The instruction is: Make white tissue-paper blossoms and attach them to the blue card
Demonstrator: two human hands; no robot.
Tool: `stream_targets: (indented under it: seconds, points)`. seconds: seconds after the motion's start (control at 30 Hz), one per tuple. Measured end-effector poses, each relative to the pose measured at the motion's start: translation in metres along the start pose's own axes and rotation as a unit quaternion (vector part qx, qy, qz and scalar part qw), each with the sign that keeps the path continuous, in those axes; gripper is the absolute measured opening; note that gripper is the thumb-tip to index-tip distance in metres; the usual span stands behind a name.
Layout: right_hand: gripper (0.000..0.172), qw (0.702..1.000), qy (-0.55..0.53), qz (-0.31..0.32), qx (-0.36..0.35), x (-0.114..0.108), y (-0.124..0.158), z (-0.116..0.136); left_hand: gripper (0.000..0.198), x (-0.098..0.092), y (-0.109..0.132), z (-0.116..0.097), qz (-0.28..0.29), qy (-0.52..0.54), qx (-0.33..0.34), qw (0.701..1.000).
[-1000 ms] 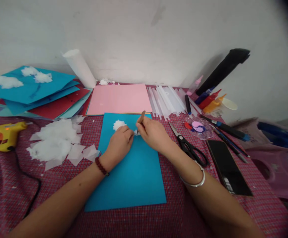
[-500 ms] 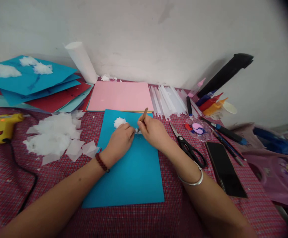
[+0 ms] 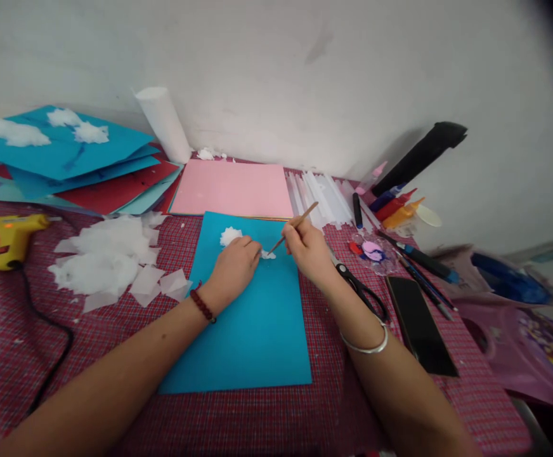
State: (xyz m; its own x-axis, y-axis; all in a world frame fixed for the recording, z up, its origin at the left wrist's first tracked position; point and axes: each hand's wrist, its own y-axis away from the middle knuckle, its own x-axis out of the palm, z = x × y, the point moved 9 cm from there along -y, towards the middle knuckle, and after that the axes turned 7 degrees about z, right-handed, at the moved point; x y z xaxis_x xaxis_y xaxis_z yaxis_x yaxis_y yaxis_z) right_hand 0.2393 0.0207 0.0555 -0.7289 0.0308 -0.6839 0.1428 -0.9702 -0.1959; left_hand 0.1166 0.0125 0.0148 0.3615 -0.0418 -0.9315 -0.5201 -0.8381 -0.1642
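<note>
On a sheet of blue paper (image 3: 238,330) lies a ruffled white tissue puff (image 3: 230,236), with a smaller white scrap (image 3: 267,255) to its right. My left hand (image 3: 236,265) rests on the sheet, fingers closed together, its fingertips at the left end of the scrap. Whether they pinch it is hidden. In a pencil-like grip, my right hand (image 3: 307,249) holds a thin brown wooden stick (image 3: 301,218). The stick slants down to the left, its lower tip at the white scrap.
Left are white tissue squares (image 3: 108,257), a yellow glue gun (image 3: 10,238) and stacked coloured sheets (image 3: 100,184). Pink paper (image 3: 231,187) and a white roll (image 3: 165,124) stand behind. Right are scissors (image 3: 364,292), a phone (image 3: 420,327), a paint palette (image 3: 374,252) and paint tubes (image 3: 397,206).
My right hand has moved a little right, and the stick now leans more, its tip at the white scrap. My left hand stays almost in place. The camera view has shifted slightly.
</note>
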Motion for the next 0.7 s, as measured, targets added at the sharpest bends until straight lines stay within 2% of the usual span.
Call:
stream_targets:
  seconds: [0.1,0.17,0.3,0.4,0.5,0.6,0.67,0.7]
  points:
    - [0.019,0.996,-0.094,-0.001,0.009,0.005,0.002,-0.011,0.014,-0.001,0.0,0.002,-0.003,0.0,-0.016,1.0]
    - [0.018,0.993,-0.115,0.008,0.003,0.012,0.002,-0.013,0.014,-0.001,-0.001,0.003,-0.001,0.0,-0.02,1.0]
    - [0.018,0.998,-0.066,0.0,-0.006,0.016,0.002,-0.012,0.018,-0.001,-0.002,0.003,0.003,0.012,-0.009,1.0]
    - [0.02,1.0,-0.015,-0.006,-0.002,0.015,0.002,-0.013,0.019,-0.008,0.007,-0.005,0.012,0.017,0.001,1.0]
    - [0.022,1.0,0.005,-0.007,-0.002,0.013,0.002,-0.013,0.017,-0.015,0.036,-0.026,0.06,-0.019,0.04,0.997]
    - [0.023,1.0,0.014,-0.005,0.003,0.012,0.002,-0.014,0.013,-0.018,0.079,-0.054,0.141,-0.077,0.111,0.981]
    - [0.023,1.0,0.029,0.002,0.002,0.013,0.001,-0.014,0.01,-0.022,0.104,-0.056,0.18,-0.098,0.116,0.972]
    - [0.023,0.999,0.035,0.008,0.001,0.014,0.001,-0.014,0.011,-0.026,0.113,-0.05,0.189,-0.103,0.099,0.972]
